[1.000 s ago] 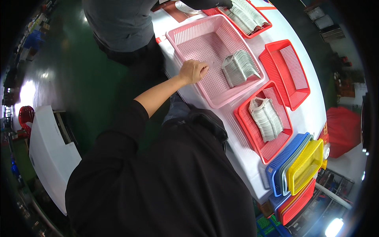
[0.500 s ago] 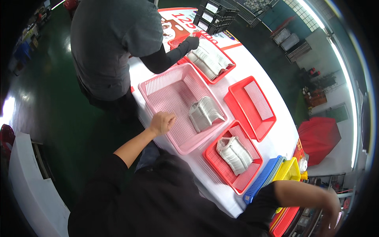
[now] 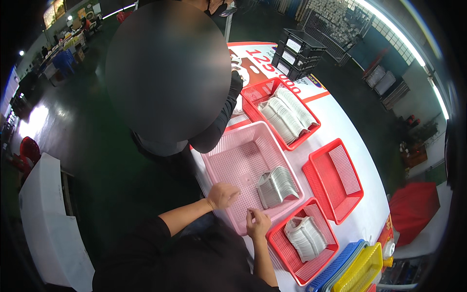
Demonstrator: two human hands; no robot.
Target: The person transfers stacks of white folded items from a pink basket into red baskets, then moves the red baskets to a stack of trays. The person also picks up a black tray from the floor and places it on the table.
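Observation:
My left hand is over the near left rim of a large pink basket, with its fingers curled in. Close by, my right hand hovers above the basket's near corner, fingers bent together. Whatever either hand may hold is too small or hidden to make out. Inside the pink basket, to the right, lies a row of nested thin silvery-grey curved pieces. A red basket just right of my right hand holds a similar pale stack.
A person stands across at the far left, arm by a red basket of stacked pieces. Another red basket shows its bare bottom. Black crates stand at the back; blue and yellow baskets at the near right.
My right hand has come in from the far right to the pink basket, beside my left hand. The view has shifted, and the co-worker's hand no longer rests on the far stack.

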